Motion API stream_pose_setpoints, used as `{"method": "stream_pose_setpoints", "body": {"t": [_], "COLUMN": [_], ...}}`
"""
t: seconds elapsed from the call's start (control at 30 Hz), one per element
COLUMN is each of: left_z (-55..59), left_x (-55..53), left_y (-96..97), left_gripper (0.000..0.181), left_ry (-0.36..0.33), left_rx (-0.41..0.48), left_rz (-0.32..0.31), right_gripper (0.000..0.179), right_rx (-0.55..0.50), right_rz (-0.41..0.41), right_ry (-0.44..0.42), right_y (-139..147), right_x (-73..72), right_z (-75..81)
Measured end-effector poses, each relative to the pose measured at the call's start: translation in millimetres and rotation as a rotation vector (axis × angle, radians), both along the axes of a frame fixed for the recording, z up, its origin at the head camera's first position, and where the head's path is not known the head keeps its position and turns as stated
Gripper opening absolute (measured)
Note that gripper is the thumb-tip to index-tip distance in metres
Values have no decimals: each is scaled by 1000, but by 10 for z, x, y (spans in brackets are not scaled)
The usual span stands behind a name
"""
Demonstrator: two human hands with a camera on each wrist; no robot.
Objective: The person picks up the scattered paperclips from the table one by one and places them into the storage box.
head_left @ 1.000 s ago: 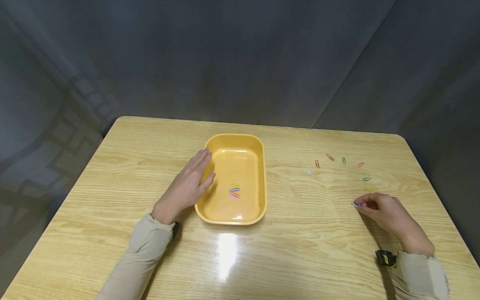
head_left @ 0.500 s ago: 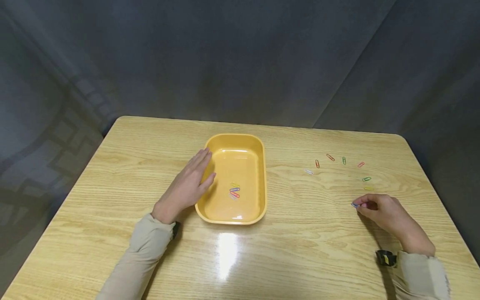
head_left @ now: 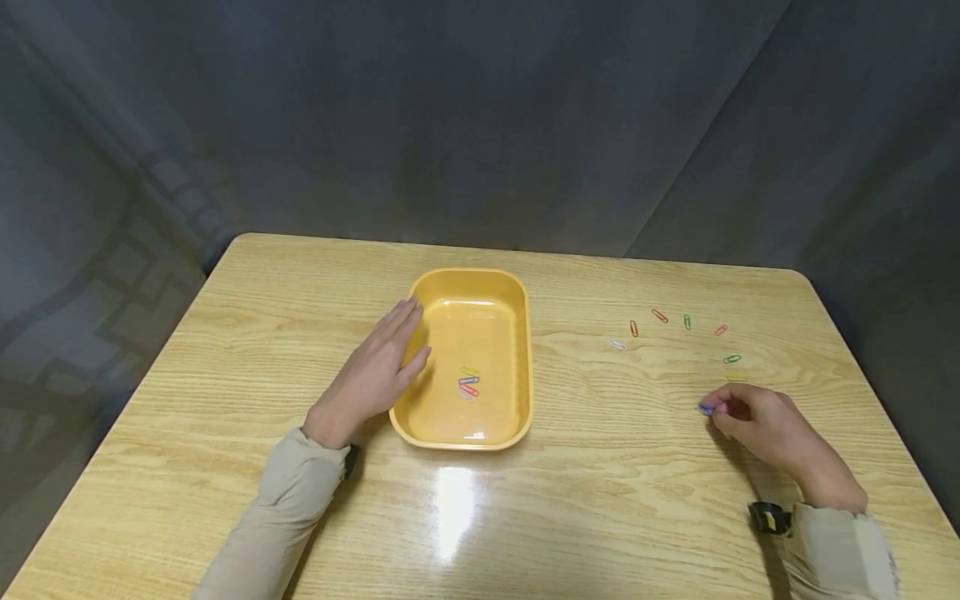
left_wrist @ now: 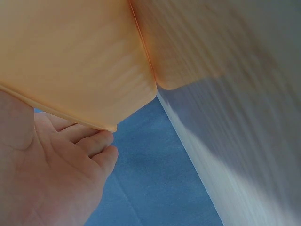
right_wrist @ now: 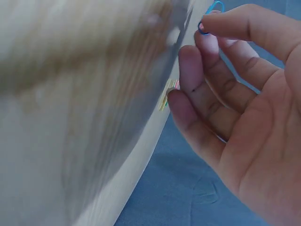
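At the right of the head view, my right hand point(head_left: 776, 429) pinches a blue paper clip point(head_left: 706, 409) between thumb and forefinger, just above the table. In the right wrist view, a loop of that blue paper clip point(right_wrist: 217, 5) sticks out past the thumb tip, and the other fingers are loosely bent. My left hand point(head_left: 367, 375) rests on the left rim of a yellow plastic tray point(head_left: 530, 358). Its fingers lie fairly straight along the rim, with the thumb over the tray's inside. On the tray's floor lie several paper clips, among them a red one point(head_left: 469, 389).
More paper clips lie spread beyond my right hand: a white one point(head_left: 617, 344), red ones, a pink one point(head_left: 721, 330), green ones and a yellow one point(head_left: 737, 378). The wooden table point(head_left: 615, 508) has a dark curtain point(head_left: 480, 125) behind it and at its sides.
My right hand has shifted slightly to the left with the blue paper clip, and the clip has turned a little in the fingertips. My left hand and the tray have stayed put.
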State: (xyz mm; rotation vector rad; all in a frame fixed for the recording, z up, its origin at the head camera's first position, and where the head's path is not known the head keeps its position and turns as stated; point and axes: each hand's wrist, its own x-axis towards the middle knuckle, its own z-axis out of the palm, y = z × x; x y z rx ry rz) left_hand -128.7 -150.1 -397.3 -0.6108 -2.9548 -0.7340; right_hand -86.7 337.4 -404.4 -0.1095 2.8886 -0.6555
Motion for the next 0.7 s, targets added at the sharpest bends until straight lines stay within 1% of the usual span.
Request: {"method": "stream_pose_setpoints", "body": {"t": [0.23, 0.53, 0.7], "left_z": [-4, -11, -7], "left_x": [1, -8, -4], "left_y": [4, 6, 3], "left_gripper": [64, 63, 63], "left_ry": [-1, 12, 9], "left_rx": [6, 9, 9], "left_rz": [-3, -10, -7], "right_gripper": [11, 10, 9], "right_rx": [-46, -118, -127], "right_rz": [31, 75, 94], "right_ry": [99, 251, 278], "right_y": [-57, -237, -330], "right_x": [15, 7, 0], "right_z": [7, 49, 54]}}
